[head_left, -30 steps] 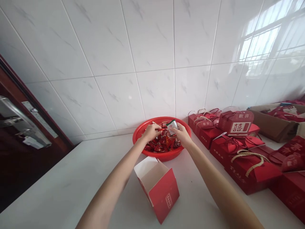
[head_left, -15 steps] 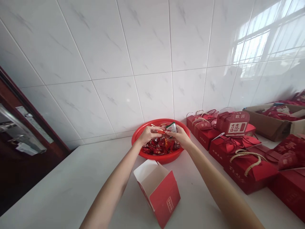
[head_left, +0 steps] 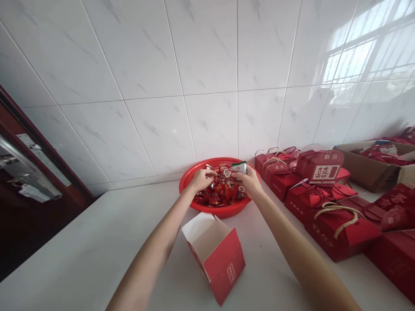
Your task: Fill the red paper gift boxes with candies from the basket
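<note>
A round red plastic basket (head_left: 223,212) against the wall holds many wrapped candies (head_left: 219,192), mostly red. Both hands are over it. My right hand (head_left: 250,181) pinches a small white packet with a green edge (head_left: 239,168) on the basket's right side. At the left side, my left hand (head_left: 201,179) is closed with its fingertips among the candies; whatever is between them is too small to make out. In front of the basket, between my forearms, lies a red cardboard box (head_left: 224,264) with its white-lined opening facing up and toward the basket.
Several red gift boxes (head_left: 337,229) with rope handles stand on the right. One box with a white label (head_left: 324,173) rests on top of others. Farther right is a brown carton (head_left: 366,175) with red packets. A tiled wall backs the white countertop (head_left: 106,242); a dark door (head_left: 39,216) is at left.
My hands have moved apart: the right one slightly right with the white packet, the left one slightly left. More candies show between them. The red box stays in place.
</note>
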`<state>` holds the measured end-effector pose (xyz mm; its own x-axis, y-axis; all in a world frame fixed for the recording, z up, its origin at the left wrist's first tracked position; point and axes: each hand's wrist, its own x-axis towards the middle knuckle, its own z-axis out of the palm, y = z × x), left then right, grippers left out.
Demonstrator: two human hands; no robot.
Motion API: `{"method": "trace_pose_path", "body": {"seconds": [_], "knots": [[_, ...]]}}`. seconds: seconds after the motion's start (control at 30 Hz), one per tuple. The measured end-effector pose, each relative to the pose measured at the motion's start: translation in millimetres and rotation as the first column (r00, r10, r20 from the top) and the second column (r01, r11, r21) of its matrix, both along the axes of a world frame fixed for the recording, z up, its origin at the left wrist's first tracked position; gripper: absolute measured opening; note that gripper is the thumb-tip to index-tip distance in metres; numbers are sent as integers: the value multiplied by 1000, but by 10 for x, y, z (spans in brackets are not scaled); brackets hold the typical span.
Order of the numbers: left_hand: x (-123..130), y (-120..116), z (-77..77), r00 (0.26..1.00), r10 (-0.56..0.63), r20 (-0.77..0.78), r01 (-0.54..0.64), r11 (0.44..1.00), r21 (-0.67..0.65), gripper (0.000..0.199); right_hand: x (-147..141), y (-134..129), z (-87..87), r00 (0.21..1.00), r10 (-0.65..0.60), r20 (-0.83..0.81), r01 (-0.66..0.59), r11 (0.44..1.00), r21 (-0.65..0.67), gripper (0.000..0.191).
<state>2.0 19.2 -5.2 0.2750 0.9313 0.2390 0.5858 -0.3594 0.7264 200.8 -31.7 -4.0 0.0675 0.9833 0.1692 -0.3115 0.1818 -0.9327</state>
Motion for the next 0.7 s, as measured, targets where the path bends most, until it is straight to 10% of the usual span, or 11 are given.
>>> {"method": "trace_pose_path", "body": {"seconds": [0.3, 0.7], "knots": [[76, -92, 52, 963, -268, 9, 268, 962, -54, 26, -16, -3, -30, 993, 54, 103, -56, 998, 16, 33], [47, 11, -70, 959, -261, -113, 244, 959, -145, 22, -16, -17, 6, 983, 105, 151, -104, 994, -16, 31]]}}
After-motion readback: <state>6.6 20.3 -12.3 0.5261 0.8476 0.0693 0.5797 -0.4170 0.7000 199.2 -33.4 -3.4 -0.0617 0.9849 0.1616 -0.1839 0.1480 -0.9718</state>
